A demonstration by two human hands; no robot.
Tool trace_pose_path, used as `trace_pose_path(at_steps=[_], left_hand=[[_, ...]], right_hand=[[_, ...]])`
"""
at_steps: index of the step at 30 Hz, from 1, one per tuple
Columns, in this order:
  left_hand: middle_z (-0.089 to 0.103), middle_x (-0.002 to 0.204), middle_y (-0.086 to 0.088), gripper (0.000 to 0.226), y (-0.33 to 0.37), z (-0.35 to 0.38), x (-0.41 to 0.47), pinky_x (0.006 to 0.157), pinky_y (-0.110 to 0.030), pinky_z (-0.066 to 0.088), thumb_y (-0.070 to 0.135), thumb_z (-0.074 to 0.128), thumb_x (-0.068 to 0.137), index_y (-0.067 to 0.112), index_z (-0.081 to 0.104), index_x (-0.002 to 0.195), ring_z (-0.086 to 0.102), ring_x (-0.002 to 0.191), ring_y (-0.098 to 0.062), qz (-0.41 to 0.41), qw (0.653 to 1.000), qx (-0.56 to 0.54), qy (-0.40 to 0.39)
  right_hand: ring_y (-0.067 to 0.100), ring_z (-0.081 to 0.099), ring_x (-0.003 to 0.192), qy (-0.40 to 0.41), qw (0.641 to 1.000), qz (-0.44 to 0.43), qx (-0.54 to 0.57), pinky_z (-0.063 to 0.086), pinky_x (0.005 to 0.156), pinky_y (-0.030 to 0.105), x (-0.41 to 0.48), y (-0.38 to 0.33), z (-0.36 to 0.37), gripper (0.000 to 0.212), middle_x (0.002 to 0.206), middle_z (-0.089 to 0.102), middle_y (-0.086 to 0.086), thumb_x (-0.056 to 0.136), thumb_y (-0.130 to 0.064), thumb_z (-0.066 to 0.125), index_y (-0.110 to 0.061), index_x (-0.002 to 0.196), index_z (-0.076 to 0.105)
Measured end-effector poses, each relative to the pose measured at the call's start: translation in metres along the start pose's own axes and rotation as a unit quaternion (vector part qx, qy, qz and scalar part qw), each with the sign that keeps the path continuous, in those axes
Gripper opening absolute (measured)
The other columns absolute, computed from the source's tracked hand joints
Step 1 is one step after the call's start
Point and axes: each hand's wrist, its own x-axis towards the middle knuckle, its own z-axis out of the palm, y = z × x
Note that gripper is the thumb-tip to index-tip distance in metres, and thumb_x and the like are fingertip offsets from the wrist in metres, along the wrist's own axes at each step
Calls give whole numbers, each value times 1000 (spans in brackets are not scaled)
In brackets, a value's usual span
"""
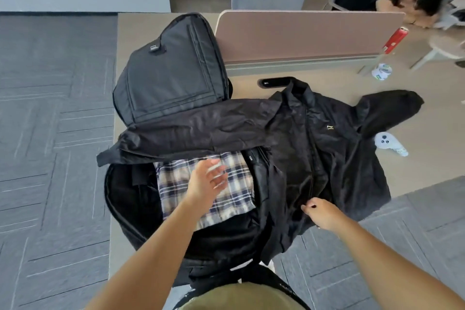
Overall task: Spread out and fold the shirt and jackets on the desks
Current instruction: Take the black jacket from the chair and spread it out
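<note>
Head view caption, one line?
Left hand open over the plaid shirt in an open black backpack; right hand pinches the black jacket spread on the desk.

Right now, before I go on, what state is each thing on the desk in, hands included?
backpack: unzipped, lid flipped back.
plaid shirt: folded, lying in the open backpack.
jacket: spread front up on the desk, one sleeve draped over the backpack.
left hand: open, fingers straight over the plaid shirt.
right hand: pinching the jacket's lower front edge.
controller: lying on the desk beside the jacket's other sleeve.
</note>
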Motion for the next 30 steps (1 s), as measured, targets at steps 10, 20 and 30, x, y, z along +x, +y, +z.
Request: trace_pose_path(at_steps=[10, 20, 30], left_hand=[[64, 100, 7, 13, -115, 146, -13, 87, -28, 47, 30, 54, 96, 23, 65, 95, 58, 94, -13, 166, 818, 544, -83], [3, 167, 0, 65, -227, 233, 57, 120, -47, 22, 39, 41, 102, 17, 17, 158, 4, 152, -30, 45, 501, 865, -7], [6, 165, 1, 72, -314, 341, 91, 116, -48, 26, 50, 53, 94, 25, 24, 155, 12, 146, -33, 66, 584, 808, 33]], right_hand=[[33, 10, 150, 79, 994, -57, -50, 27, 114, 53, 49, 87, -16, 55, 165, 10, 3, 101, -53, 42, -43, 153, 26], [22, -6, 154, 131, 974, -186, 19, 2, 124, 44, 133, 196, -44, 80, 168, 4, -1, 100, -57, 34, -23, 159, -7], [20, 3, 154, 106, 969, -218, -37, 8, 124, 48, 218, 308, -155, 60, 166, 16, -5, 101, -56, 34, -27, 153, 36]])
